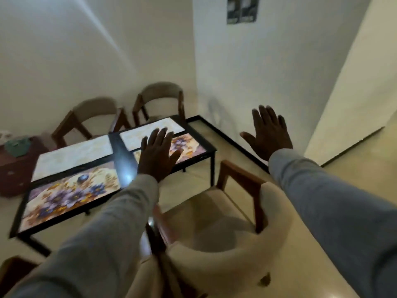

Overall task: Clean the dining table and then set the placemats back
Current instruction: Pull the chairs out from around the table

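Four placemats point(71, 193) lie flat on the dark tabletop point(123, 162), two floral, two pale, though it's pretty blurry. Left hand point(158, 153) hangs over the tabletop's right end, fingers spread, holding nothing. Right hand point(269, 132) is off past that end, fingers spread too, empty.

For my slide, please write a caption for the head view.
Both open hands, left and right, raised before the dining table.

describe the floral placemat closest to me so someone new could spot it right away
Start at the black-framed dining table in the room's corner. On its near left end lies the placemat with purple and orange flowers. The pale mat behind it has no bold pattern, and the other floral one lies at the far end.
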